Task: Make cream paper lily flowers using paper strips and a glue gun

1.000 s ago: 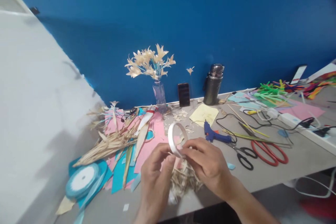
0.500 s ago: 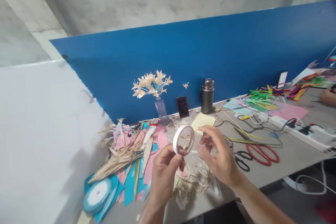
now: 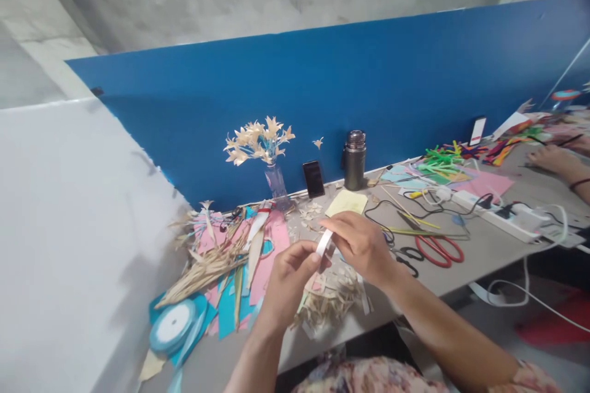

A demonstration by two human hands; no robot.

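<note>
A roll of white tape (image 3: 324, 243) is held up over the table, turned nearly edge-on. My left hand (image 3: 295, 270) pinches its lower left side between thumb and fingers. From the right, my right hand (image 3: 357, 242) has its fingers closed at the roll's upper edge; its fingertips are partly hidden. Beneath both hands lies a heap of dry husk scraps (image 3: 329, 301). Bundled dried husk strips (image 3: 203, 276) rest to the left, over pink and blue sheets.
Husk flowers (image 3: 260, 141) stand in a clear vase (image 3: 276, 186) beside a phone (image 3: 314, 179) and a flask (image 3: 355, 161). Red-handled scissors (image 3: 440, 250), a power strip (image 3: 495, 215) and cables lie right. Blue ribbon (image 3: 173, 325) is front left. Another person's hand (image 3: 553, 159) is far right.
My right hand has moved left onto the tape roll, its fingers closing there. The roll has turned from face-on to nearly edge-on. The view has shifted slightly.
</note>
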